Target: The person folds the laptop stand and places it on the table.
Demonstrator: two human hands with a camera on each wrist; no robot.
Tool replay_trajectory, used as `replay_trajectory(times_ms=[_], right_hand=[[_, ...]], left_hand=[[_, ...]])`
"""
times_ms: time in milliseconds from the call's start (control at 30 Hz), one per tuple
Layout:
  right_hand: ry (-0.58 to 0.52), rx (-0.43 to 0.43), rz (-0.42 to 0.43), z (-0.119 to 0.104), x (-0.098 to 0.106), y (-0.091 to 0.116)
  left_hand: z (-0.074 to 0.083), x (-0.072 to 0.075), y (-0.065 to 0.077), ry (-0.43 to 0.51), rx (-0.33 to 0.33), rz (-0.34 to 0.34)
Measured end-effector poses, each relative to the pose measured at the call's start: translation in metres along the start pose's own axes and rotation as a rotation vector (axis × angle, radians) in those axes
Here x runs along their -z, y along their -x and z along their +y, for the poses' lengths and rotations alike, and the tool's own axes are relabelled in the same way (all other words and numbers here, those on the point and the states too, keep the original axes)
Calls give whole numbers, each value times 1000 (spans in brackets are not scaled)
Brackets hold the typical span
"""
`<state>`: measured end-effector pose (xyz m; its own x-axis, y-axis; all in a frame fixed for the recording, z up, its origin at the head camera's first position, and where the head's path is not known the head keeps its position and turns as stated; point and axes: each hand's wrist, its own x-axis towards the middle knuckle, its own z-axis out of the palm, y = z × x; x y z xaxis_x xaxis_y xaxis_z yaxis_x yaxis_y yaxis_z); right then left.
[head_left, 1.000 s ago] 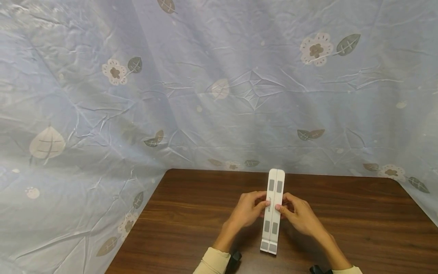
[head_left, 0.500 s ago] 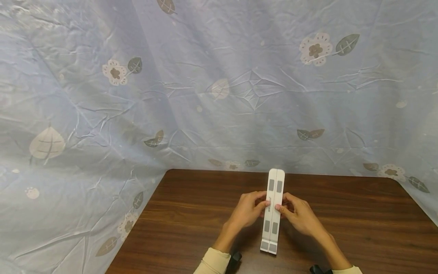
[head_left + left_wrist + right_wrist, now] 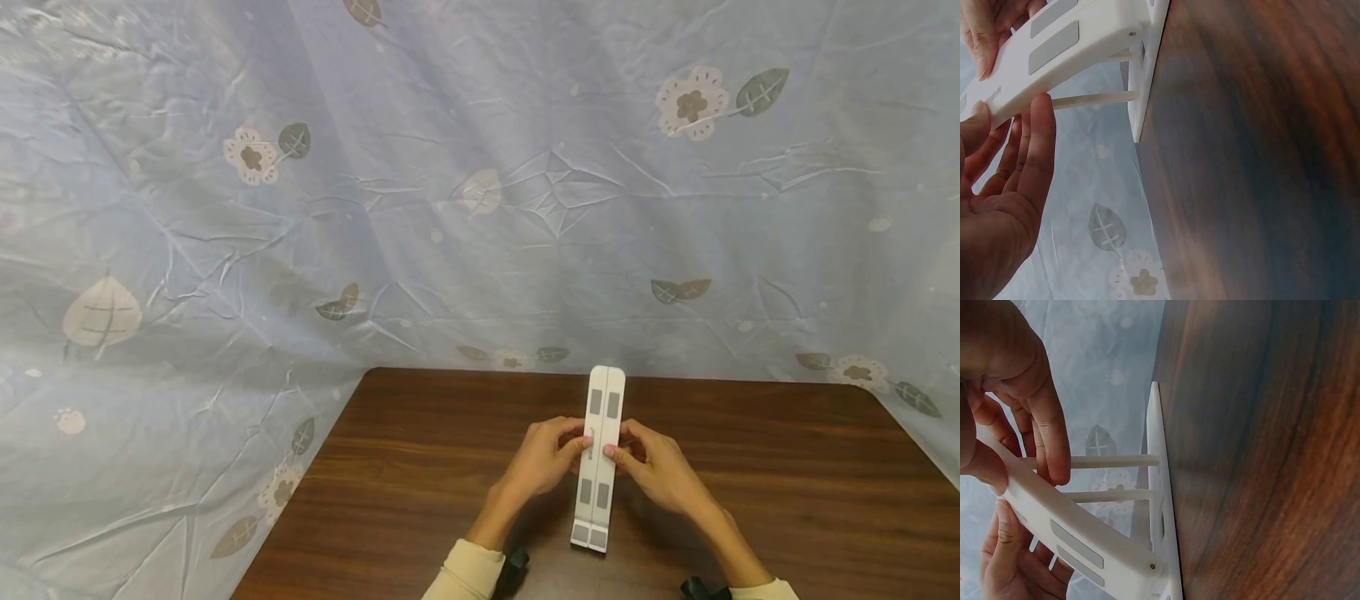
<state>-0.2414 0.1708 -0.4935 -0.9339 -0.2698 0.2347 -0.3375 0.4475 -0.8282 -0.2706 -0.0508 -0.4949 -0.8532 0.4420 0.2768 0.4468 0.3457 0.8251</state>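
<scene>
A narrow white laptop stand point(image 3: 598, 467) with grey rubber pads rises from the table, its two arms side by side. My left hand point(image 3: 540, 458) pinches its left arm, thumb on top and fingers beneath. Opposite it, my right hand point(image 3: 662, 471) grips the right arm the same way. In the left wrist view, thin struts point(image 3: 1094, 100) link the tilted upper arms to a flat base point(image 3: 1141, 103) set on the tabletop. The right wrist view shows the hinge end point(image 3: 1152, 566) low, near the table, and the raised part between both hands.
The dark wooden table point(image 3: 420, 467) has rounded far corners. Behind and to its left hangs a pale blue-grey curtain point(image 3: 420, 208) printed with flowers and leaves. Black wrist-worn devices point(image 3: 513, 567) show beside the cream sleeves point(image 3: 467, 573).
</scene>
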Motion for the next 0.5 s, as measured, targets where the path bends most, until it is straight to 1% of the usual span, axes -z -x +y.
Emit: replay_trajectory(times_ms=[300, 367, 500], right_hand=[[5, 4, -10, 2, 1, 1], [21, 9, -8, 1, 1, 1], [109, 41, 38, -2, 4, 2]], left_hand=[[0, -1, -1, 27, 19, -7], [0, 0, -1, 17, 18, -8], [3, 3, -2, -93, -15, 9]])
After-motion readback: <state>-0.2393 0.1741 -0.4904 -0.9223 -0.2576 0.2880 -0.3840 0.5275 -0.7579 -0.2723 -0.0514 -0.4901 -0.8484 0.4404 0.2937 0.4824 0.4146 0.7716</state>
